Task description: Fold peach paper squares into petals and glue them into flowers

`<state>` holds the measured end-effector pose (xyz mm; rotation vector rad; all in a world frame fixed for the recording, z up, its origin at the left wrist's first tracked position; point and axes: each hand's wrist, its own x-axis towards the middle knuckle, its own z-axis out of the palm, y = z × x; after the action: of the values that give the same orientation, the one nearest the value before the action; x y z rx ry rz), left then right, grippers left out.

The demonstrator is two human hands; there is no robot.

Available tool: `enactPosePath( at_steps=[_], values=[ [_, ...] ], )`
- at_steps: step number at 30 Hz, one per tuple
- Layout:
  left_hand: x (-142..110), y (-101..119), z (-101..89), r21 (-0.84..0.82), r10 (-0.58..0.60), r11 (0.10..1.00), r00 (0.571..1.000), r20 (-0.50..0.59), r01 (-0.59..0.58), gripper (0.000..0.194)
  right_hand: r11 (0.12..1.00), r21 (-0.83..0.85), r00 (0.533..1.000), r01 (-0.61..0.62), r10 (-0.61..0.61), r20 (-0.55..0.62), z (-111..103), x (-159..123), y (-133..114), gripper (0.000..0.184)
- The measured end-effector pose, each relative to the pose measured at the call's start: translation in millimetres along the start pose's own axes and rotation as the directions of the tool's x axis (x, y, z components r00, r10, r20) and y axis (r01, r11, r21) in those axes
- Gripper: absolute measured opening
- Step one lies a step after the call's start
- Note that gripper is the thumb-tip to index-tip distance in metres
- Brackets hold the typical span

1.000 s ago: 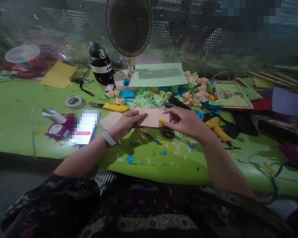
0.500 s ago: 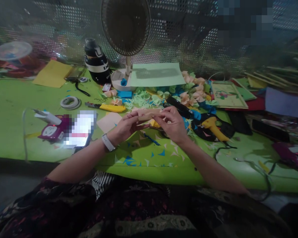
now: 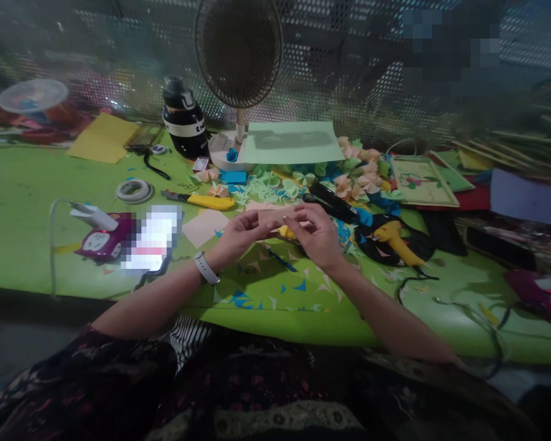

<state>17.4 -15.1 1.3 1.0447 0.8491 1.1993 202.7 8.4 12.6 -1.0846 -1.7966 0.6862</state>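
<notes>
Between my two hands is a small piece of peach paper (image 3: 272, 217), raised a little above the table. My left hand (image 3: 244, 234) is closed on its left end, fingers behind and thumb in front. At its right end my right hand (image 3: 316, 235) pinches the paper with thumb and fingers. Something yellow (image 3: 286, 232) shows just below the paper, partly hidden by my hands. A flat peach sheet (image 3: 206, 227) lies left of my left hand. Blue, green and peach paper scraps (image 3: 299, 285) are scattered under my wrists.
A yellow cutter knife (image 3: 210, 201), a tape roll (image 3: 134, 190) and a lit phone (image 3: 152, 239) lie to the left. Behind stand a black bottle (image 3: 186, 122) and a fan (image 3: 239, 52). A black stapler (image 3: 334, 203) and yellow glue gun (image 3: 397, 241) lie right, near folded paper flowers (image 3: 360, 168).
My fingers have shifted slightly along the peach paper, whose face now shows flatter. The whole view has moved a little, so the table items sit slightly farther right.
</notes>
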Motion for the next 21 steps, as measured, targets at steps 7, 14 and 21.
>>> enactPosePath(
  at_steps=[7,14,21],
  values=[
    [1.5,-4.1,-2.5,-0.008,-0.004,1.000,1.000,0.006,0.004,0.040,0.999,0.032,0.999,-0.033,0.031,0.041,1.9,0.5,1.8,0.041],
    [0.2,-3.0,-1.9,-0.014,-0.009,1.000,1.000,-0.001,0.009,0.043,0.990,0.108,0.994,-0.093,0.086,0.070,3.7,-0.9,1.4,0.036],
    [0.7,-1.4,-1.9,0.036,0.021,0.999,0.999,-0.029,-0.020,0.041,0.957,0.205,0.979,-0.204,0.204,0.024,6.3,2.6,4.0,0.044]
  ],
)
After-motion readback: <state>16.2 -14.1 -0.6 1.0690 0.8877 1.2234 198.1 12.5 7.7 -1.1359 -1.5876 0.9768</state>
